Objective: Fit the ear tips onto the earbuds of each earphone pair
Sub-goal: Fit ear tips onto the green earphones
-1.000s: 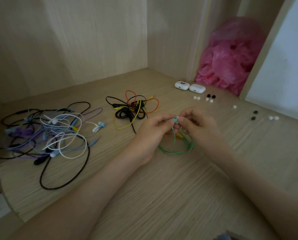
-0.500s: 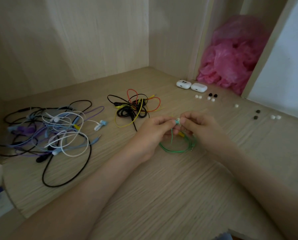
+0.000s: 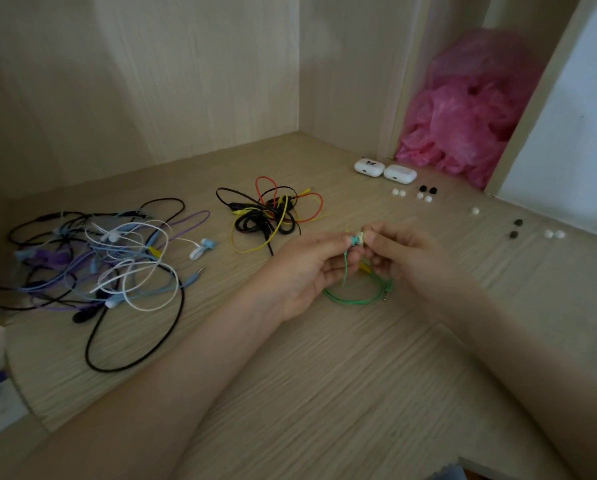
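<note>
**Fitting a white ear tip to a teal earbud, mid-table**

Reaching in from the near edge over the light wooden tabletop (image 3: 325, 393) with two bare forearms, hands meeting above the middle of the surface.

Gripping the teal earbud (image 3: 353, 241) in the left hand (image 3: 311, 268), pinched between thumb and curled fingers. Pinching the white ear tip (image 3: 361, 235) in the right hand (image 3: 415, 261), fingers curled, and holding it against the end of the earbud. Not telling from this view how far on it is seated.

Trailing a green cable (image 3: 356, 296) down from the earbud between the hands, coiled in a loop on the tabletop just beneath them.

Listing, well to the left, a tangled heap of earphones (image 3: 99, 261) in black, white, purple and pale blue, with one blue-and-white earbud (image 3: 201, 247) poking out on its right side.

Listing, beyond the left hand, a smaller bundle of black, yellow and orange earphones (image 3: 273, 216).

Listing, farther back on the right, loose white ear tips (image 3: 398, 192) in scattered pairs and one single, with black ear tips (image 3: 428, 188) among them, all apart from the hands.

Listing, just behind those, two white charging cases (image 3: 369, 167) side by side near the rear wall.

Closing with a crumpled pink plastic bag (image 3: 470, 109) stuffed into the gap at the far right corner.
</note>
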### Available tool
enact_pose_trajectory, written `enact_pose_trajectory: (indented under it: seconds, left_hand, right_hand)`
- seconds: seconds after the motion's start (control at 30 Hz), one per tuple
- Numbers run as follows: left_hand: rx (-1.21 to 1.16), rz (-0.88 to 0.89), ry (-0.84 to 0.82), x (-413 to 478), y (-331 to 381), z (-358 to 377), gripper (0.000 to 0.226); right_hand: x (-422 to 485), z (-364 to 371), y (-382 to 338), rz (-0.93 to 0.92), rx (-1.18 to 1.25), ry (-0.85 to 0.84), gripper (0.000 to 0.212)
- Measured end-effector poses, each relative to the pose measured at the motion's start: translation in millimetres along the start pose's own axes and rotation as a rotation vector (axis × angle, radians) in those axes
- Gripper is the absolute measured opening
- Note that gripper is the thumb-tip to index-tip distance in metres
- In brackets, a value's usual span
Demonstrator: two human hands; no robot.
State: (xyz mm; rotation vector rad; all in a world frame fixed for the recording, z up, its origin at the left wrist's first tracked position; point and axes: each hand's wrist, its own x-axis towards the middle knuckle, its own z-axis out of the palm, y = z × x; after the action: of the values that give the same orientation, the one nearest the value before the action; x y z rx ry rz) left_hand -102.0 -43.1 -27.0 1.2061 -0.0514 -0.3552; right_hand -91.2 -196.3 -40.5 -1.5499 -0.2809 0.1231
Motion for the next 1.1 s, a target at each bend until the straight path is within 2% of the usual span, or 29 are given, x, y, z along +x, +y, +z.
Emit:
enact_pose_trajectory:
  seconds: [0.13,0.27,0.5,0.67,0.87,1.1]
  left_hand:
    - [0.063,-0.005,0.021,2,-3,-2,0.017]
    - [0.171,0.037,0.052,4,-7,-1,0.019]
    - [0.45,0.259,0.106,2,-10,-1,0.017]
    - [0.388,0.266,0.077,2,-8,-3,0.019]
    - [0.141,0.133,-0.018,2,-4,-3,0.025]
    - [0.068,0.105,-0.02,0,-3,-1,0.019]
  right_hand:
    - [-3,10,-2,-0.095,-0.188,0.104,0.018]
    - [-4,15,3,-0.168,-0.405,0.18,0.01]
    - [-6,17,6,-0.246,-0.486,0.24,0.008]
    - [-9,19,5,-0.329,-0.514,0.249,0.012]
    - [-11,19,-1,-0.395,-0.478,0.273,0.022]
    - [-9,15,-4,-0.347,-0.415,0.28,0.022]
